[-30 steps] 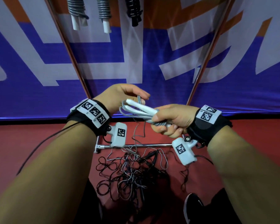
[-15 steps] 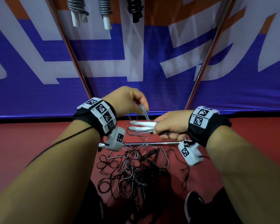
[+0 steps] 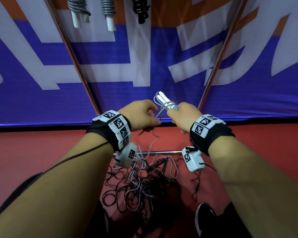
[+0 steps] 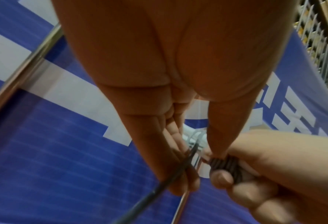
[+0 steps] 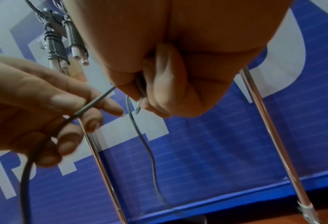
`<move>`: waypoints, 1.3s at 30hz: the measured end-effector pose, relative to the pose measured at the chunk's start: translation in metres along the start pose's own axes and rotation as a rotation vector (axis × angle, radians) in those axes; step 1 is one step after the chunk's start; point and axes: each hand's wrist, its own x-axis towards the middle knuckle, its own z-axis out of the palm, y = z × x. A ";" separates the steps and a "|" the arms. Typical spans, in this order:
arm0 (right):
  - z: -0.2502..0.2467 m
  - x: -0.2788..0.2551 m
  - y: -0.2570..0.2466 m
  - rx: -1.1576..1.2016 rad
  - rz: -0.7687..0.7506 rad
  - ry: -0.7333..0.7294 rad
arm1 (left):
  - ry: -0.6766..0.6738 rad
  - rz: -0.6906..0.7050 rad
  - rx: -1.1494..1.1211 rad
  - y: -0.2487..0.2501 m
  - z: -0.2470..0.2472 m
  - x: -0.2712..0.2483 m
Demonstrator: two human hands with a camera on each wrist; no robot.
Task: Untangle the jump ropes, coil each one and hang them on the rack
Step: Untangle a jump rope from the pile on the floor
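The grey rope (image 3: 159,109) is up in front of the person, between the two hands, and its two white handles (image 3: 164,98) stick out together from the top of the right hand (image 3: 181,117). The right hand is a fist around the handles and the turns of rope already wound on them, likely so the bundle stays tight and does not spring open. The left hand (image 3: 141,115) pinches the loose end of the same rope between the thumb and curled fingers (image 5: 67,100), close beside the bundle, probably to lead the next turn around. From there the rope drops down to the messy pile of ropes (image 3: 139,184) on the red floor (image 3: 41,148), so this one is not all free yet. The pile has black and grey ropes mixed up, and I cannot count them. Three coiled ropes (image 3: 107,7) hang from the rack's top: two grey with white handles and one black. Two slanted shiny rack poles (image 3: 218,62) and one low bar (image 3: 162,152) show.
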 end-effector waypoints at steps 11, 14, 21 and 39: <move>-0.003 -0.006 -0.005 0.078 -0.124 0.043 | 0.023 0.012 -0.128 -0.002 0.007 0.004; -0.002 -0.006 -0.005 0.074 -0.123 0.036 | 0.046 0.063 -0.093 -0.003 0.003 0.004; -0.003 -0.004 -0.008 0.317 -0.042 -0.048 | -0.007 0.108 -0.293 -0.002 0.004 0.004; -0.011 -0.018 -0.015 0.920 0.104 -0.257 | -0.182 0.062 -0.368 -0.011 0.005 0.007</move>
